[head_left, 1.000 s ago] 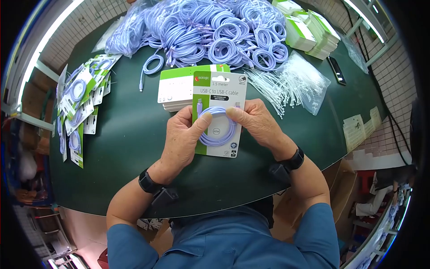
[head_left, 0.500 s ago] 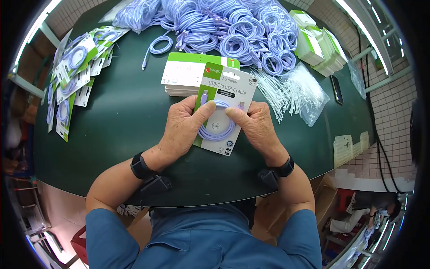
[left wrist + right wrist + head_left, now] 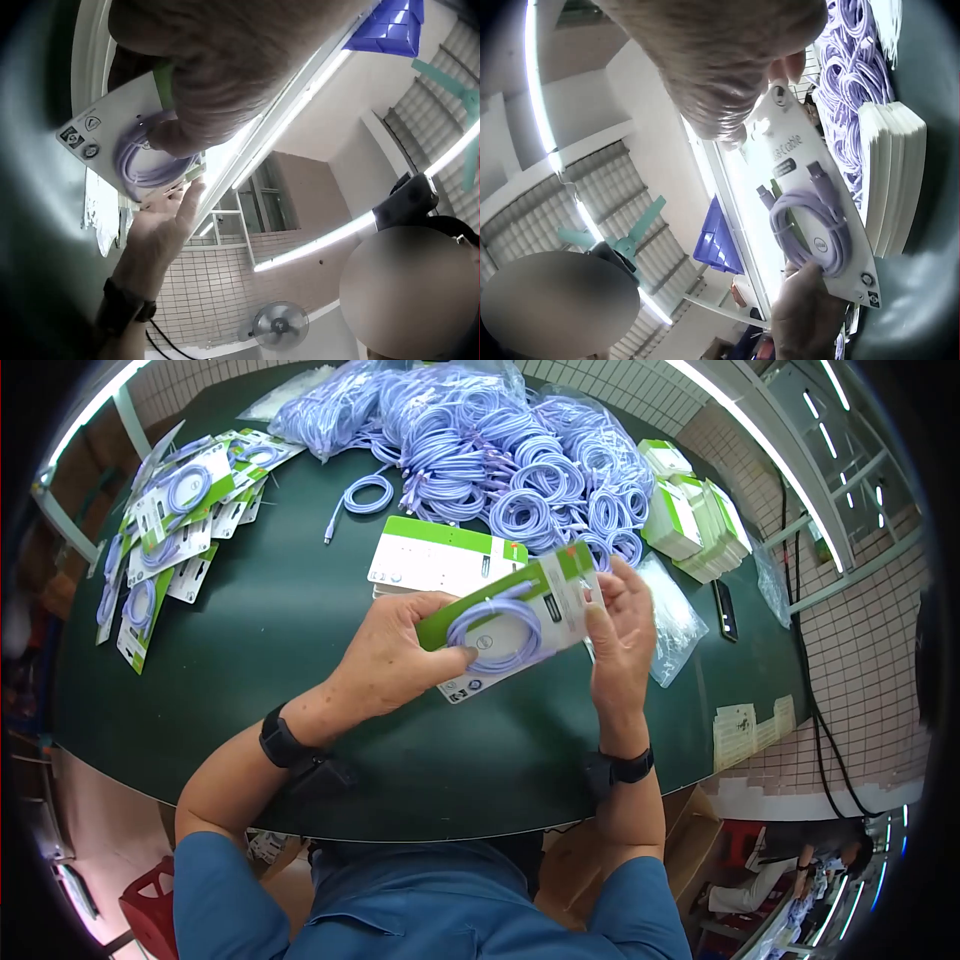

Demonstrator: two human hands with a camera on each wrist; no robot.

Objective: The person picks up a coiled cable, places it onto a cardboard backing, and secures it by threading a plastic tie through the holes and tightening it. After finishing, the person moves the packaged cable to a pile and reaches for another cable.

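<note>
My left hand (image 3: 390,655) holds a green and white retail card (image 3: 570,605) by its lower left side, thumb pressed over the coiled lilac USB-C cable (image 3: 535,625) on its front. The card is tilted, with its printed top end toward the right. At that top end is my right hand (image 3: 622,645), fingers extended and spread, thumb right at the card's edge. In the right wrist view the coil (image 3: 832,225) lies against the card face with both connectors toward the printed end. The left fingers behind the card are hidden.
A stack of cards (image 3: 440,550) stands just beyond the hands. Heaped lilac cables (image 3: 480,440) fill the table's far side, with one loose coil (image 3: 368,494) nearer. Finished carded cables (image 3: 165,510) lie left. Right are white card stacks (image 3: 690,520), a plastic bag (image 3: 675,620) and a phone (image 3: 725,610).
The card has turned clockwise from nearly upright to a slant, its top swinging right. The right hand has shifted from the coil to the card's top end, its fingers opening out.
</note>
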